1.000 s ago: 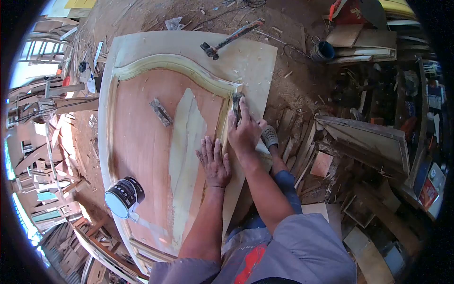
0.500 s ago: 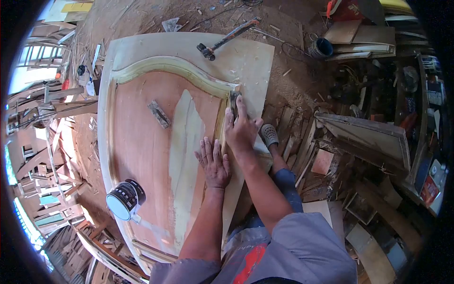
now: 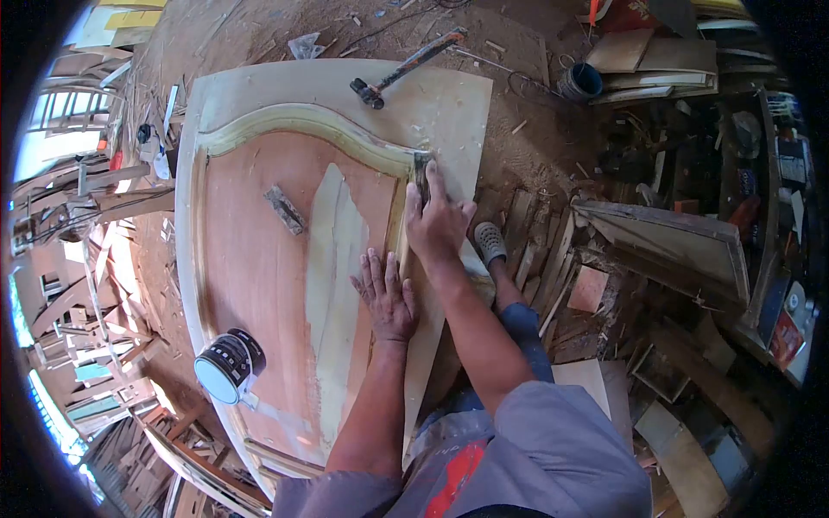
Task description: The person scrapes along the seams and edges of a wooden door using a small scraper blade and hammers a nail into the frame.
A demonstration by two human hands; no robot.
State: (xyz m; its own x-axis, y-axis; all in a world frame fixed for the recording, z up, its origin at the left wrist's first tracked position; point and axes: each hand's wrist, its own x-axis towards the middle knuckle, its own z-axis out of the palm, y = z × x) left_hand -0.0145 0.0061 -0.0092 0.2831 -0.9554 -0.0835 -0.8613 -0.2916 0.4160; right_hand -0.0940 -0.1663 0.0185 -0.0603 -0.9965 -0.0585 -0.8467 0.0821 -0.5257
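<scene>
A wooden door panel [image 3: 259, 233] with a pale curved moulding [image 3: 298, 112] lies in front of me. My right hand [image 3: 439, 220] presses a dark, worn block, perhaps a sanding block [image 3: 421, 164], onto the right-hand moulding near its upper corner. Its index finger stretches along the block. Flat on the panel's right side rests my left hand [image 3: 389, 302], fingers spread, beside the same moulding and holding nothing. Left of a pale filler-like patch [image 3: 332, 242] sits a second worn, grey-brown block [image 3: 285, 210].
A hammer [image 3: 406, 71] lies across the panel's far edge. A paint can [image 3: 229, 367] stands on its left edge. A dark bucket [image 3: 580, 82] and stacked boards [image 3: 661, 65] are at the far right. Wood scraps litter the floor. My shoe [image 3: 490, 242] is beside the panel.
My right hand has slid the block slightly farther up the moulding, toward the corner. My left hand stays flat in place. The view has shifted a little.
</scene>
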